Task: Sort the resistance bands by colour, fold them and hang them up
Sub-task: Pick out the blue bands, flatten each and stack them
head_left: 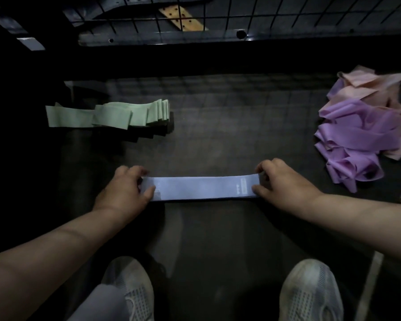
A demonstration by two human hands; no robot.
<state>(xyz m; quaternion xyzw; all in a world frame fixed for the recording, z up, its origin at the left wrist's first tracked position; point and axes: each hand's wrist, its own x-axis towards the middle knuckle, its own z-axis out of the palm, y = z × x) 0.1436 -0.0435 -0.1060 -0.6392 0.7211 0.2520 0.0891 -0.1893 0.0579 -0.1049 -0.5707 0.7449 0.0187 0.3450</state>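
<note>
Floor holds green stack, blue band, purple-pink heap.

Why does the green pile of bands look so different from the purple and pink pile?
The green pile is folded flat and stacked in a tidy overlapping row; the purple and pink pile is a loose, crumpled tangle. The green pile is one colour; the purple and pink pile mixes two. Both lie on the floor, untouched: the left hand and right hand grip the blue band.
</note>
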